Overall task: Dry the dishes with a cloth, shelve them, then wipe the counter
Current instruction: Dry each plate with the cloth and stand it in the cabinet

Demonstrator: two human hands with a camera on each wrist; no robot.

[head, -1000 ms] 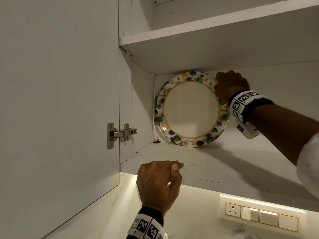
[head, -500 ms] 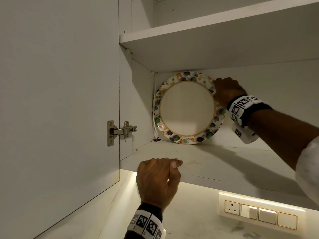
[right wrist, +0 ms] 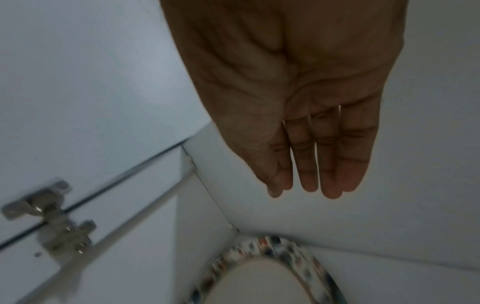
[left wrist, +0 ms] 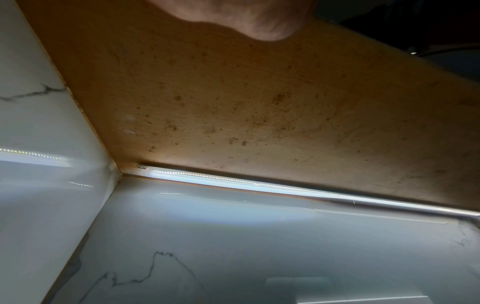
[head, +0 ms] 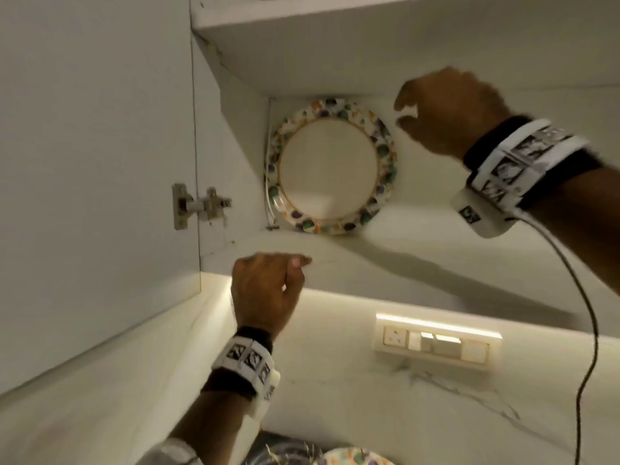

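A plate with a colourful patterned rim stands on edge in the back left corner of the lower cabinet shelf, leaning on the back wall. My right hand hovers just off the plate's upper right rim, clear of it and empty. In the right wrist view its fingers are straight, with the plate blurred below. My left hand sits at the shelf's front edge with its fingers curled over that edge. The left wrist view shows only the heel of the hand and the shelf's underside.
The cabinet door stands open on the left, its hinge beside the shelf. An upper shelf hangs close overhead. A switch panel is on the marble wall below. Another patterned plate shows at the bottom edge. A cable trails from my right wrist.
My right hand has let go of the plate's rim and pulled back to the upper right. The plate stays leaning in the corner. The left hand has kept its place.
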